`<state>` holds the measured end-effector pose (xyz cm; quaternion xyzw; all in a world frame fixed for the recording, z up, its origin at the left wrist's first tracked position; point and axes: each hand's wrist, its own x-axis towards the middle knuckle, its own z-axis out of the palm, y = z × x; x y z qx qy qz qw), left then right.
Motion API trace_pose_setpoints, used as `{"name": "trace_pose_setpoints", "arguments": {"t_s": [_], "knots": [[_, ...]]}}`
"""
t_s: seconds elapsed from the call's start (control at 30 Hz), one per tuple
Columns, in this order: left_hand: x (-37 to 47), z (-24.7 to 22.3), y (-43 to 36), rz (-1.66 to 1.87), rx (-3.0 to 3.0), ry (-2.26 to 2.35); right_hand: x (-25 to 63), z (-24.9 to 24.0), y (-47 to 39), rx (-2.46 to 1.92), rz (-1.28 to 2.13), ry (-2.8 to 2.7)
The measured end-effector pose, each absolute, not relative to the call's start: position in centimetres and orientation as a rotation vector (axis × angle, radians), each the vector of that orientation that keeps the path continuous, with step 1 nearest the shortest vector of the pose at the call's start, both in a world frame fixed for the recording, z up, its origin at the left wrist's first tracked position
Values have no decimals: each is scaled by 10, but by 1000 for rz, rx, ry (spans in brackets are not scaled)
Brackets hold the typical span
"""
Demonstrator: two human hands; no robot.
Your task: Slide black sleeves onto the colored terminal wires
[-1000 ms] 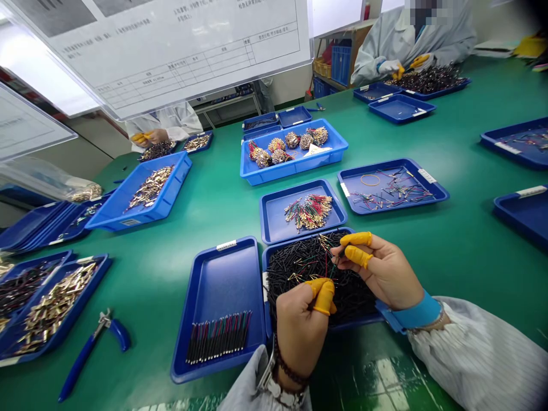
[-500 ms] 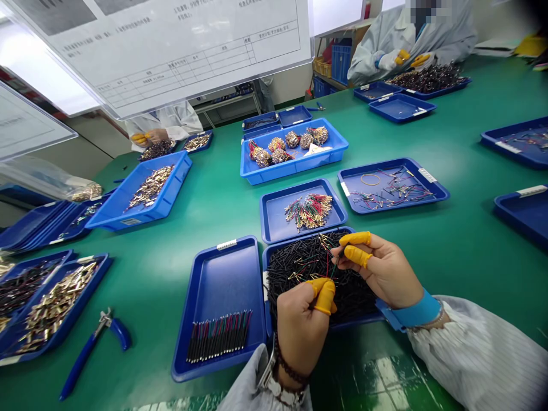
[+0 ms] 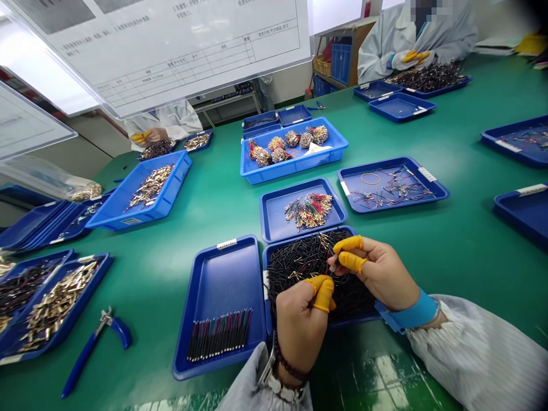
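My left hand (image 3: 302,314), in yellow finger cots, pinches a thin red-and-green wire (image 3: 327,268); the lower end is hidden in the fingers. Just above and to the right, my right hand (image 3: 383,274), also with yellow finger cots, is closed on a short black tube at the wire's upper end, mostly covered by the fingertips. Both hands hover over a blue tray (image 3: 266,248) heaped with black tubes (image 3: 285,265) and a few loose wires. On the left, another blue tray (image 3: 197,285) holds a row of sleeved wires (image 3: 220,335).
Behind lies a tray of wires with gold ends (image 3: 310,211), beside a tray with scattered wires (image 3: 391,191). Blue-handled cutters (image 3: 92,351) rest at left. A bin of bundles (image 3: 295,165) stands farther back. Co-workers sit across the table. A hanging sheet (image 3: 192,51) covers the upper left.
My right hand has moved slightly left and down, closer to my left fingers. My left hand has hardly moved. The co-worker at the back right has brought both hands together.
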<state>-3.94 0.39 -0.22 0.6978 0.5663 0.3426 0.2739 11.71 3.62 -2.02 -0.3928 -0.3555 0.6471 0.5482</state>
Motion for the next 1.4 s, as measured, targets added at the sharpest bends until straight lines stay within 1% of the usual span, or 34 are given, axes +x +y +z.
{"name": "trace_pose_setpoints", "arguments": {"t_s": [0.2,0.33,0.47,0.6,1.4], "knots": [[-41,-5,6,1007,1853,1545,112,-10,31,-969,1596,-992],[-39,-4,6,1053,1783,1483,117,-9,35,-1039,1473,-1005],[-38,-6,5,938,1886,1462,124,-13,39,-1027,1296,-938],[-36,-8,4,833,2001,1435,126,-16,39,-974,1296,-931],[-36,-12,4,780,2025,1448,127,-7,38,-1069,1224,-1044]]}}
